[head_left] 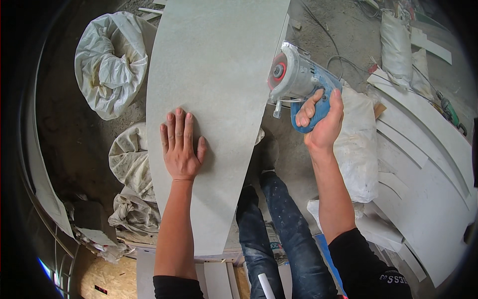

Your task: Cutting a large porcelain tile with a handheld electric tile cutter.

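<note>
My left hand (181, 147) lies flat on a long, pale grey panel (214, 65), fingers straight and slightly apart. My right hand (321, 114) grips the blue handle of a hand-held circular saw (298, 72) at the panel's right edge. The saw has a round red-and-silver disc inside a clear guard, with a metal body and a cord behind it. Whether the disc touches the panel I cannot tell.
Crumpled white sacks (109, 62) lie on the dusty floor at left. Filled white bags (354, 164) and stacked offcuts (425, 209) lie at right, near a green power tool (450, 112) and loose cords. My legs in dark trousers (279, 214) are below the panel's right edge.
</note>
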Demonstrator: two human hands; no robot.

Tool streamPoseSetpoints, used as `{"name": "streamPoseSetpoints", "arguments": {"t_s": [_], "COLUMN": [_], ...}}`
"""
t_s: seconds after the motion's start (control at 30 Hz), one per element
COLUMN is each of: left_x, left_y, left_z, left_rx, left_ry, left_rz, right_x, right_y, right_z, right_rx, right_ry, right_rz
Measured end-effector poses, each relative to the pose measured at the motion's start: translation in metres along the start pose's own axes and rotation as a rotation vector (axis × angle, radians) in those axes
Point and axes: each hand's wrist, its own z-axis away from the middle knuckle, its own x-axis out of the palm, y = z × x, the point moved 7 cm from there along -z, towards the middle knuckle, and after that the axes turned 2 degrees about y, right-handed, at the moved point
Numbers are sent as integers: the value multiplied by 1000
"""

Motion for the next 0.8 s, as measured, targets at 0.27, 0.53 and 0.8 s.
{"name": "streamPoseSetpoints", "arguments": {"t_s": [0.27,0.53,0.8], "left_x": [1,-1,-1], "left_y": [0,0,0], "left_z": [-1,0,0], "left_rx": [0,1,6], "left_ry": [6,16,24], "left_rz": [-8,4,12], "right_x": [-3,-3,-4], "right_y": [3,6,6], "right_z": [1,0,3], "right_rx": [0,3,19], "right_ry": [2,4,12], "right_rz": [-6,1,0]}}
